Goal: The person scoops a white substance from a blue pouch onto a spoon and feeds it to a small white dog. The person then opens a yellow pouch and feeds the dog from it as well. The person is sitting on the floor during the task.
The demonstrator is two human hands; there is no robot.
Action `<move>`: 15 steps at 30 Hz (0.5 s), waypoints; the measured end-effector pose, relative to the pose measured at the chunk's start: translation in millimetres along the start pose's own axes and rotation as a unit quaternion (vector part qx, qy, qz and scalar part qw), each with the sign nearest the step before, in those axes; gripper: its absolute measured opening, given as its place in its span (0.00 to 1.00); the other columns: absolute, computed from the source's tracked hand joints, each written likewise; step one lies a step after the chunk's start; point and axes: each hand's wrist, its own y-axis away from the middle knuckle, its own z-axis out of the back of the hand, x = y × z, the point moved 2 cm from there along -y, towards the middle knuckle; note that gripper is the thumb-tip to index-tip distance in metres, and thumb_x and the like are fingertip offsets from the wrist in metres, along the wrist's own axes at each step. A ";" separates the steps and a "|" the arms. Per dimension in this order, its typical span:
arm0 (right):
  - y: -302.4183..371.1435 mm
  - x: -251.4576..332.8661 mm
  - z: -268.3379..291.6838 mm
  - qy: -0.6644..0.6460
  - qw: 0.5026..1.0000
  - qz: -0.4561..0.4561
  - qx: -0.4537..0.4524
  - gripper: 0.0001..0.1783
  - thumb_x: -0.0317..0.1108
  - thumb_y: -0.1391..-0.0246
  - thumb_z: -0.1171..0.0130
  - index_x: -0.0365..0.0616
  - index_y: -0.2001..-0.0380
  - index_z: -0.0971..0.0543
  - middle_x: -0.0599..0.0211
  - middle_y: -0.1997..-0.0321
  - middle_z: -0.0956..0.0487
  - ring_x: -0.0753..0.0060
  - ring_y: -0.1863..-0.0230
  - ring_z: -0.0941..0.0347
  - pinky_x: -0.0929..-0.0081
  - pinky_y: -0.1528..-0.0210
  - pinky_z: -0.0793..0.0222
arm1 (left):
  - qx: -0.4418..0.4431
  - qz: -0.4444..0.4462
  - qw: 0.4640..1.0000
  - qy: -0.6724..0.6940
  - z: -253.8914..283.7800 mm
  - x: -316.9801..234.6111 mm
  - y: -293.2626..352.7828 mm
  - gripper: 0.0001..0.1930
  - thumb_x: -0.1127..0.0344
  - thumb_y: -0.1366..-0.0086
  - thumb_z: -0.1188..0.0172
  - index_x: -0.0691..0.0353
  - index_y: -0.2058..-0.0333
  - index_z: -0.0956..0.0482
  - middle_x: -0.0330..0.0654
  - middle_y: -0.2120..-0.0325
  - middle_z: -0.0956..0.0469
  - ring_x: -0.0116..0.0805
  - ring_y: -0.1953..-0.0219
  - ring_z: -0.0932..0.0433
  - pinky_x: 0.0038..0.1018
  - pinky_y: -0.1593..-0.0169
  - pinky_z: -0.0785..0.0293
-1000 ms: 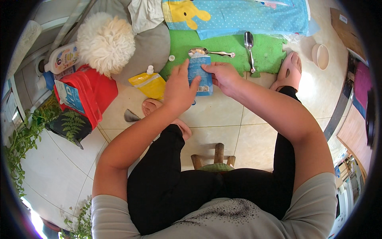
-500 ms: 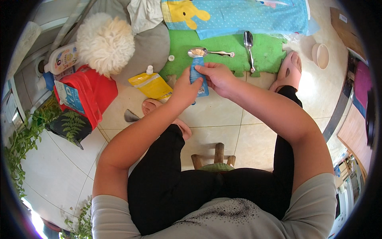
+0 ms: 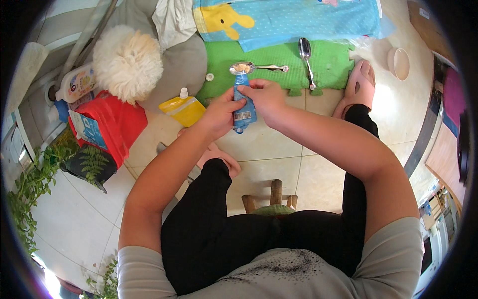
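A blue squeeze pouch is gripped between my two hands, its top end pointing away from me. My left hand wraps its left side, and my right hand closes on its upper right side, thumb on the front. The pouch's top reaches the bowl of a metal spoon lying on the green foam mat. Pale, lumpy paste sits in that bowl. A second metal spoon lies to the right. Left of the pouch is a small white cap.
A yellow spouted pouch lies on the tiles at left. Beyond it are a fluffy white dog and a red container. A blue towel covers the mat's far side; a pale bowl is at far right.
The whole view has shifted slightly. The pouch, held by both hands, looks more squeezed and crumpled, and its lower end is turned differently. The paste in the spoon looks spread differently.
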 end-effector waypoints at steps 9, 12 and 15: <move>-3.5 -1.8 5.8 -0.026 0.999 -0.038 -0.006 0.09 0.29 0.60 0.39 0.36 0.75 0.25 0.65 0.75 0.25 0.78 0.76 0.31 0.80 0.76 0.35 | 0.004 -0.034 0.998 -0.045 -2.1 -0.8 -5.9 0.16 0.74 0.42 0.52 0.59 0.54 0.36 0.36 0.62 0.30 0.26 0.61 0.30 0.24 0.59 0.32; -10.9 -6.6 7.8 -0.034 0.998 -0.048 -0.012 0.10 0.30 0.62 0.38 0.35 0.75 0.25 0.64 0.76 0.25 0.76 0.76 0.30 0.79 0.76 0.34 | -0.020 -0.064 0.995 -0.071 -2.9 0.2 -8.1 0.16 0.77 0.43 0.52 0.62 0.54 0.35 0.36 0.63 0.29 0.25 0.62 0.29 0.22 0.59 0.31; -16.5 -6.8 10.4 -0.018 0.998 -0.059 0.006 0.12 0.29 0.63 0.37 0.34 0.75 0.25 0.62 0.76 0.25 0.75 0.76 0.29 0.79 0.77 0.34 | -0.047 -0.075 0.992 -0.086 -2.0 2.3 -9.4 0.17 0.78 0.44 0.52 0.63 0.54 0.35 0.37 0.64 0.28 0.25 0.64 0.28 0.21 0.60 0.30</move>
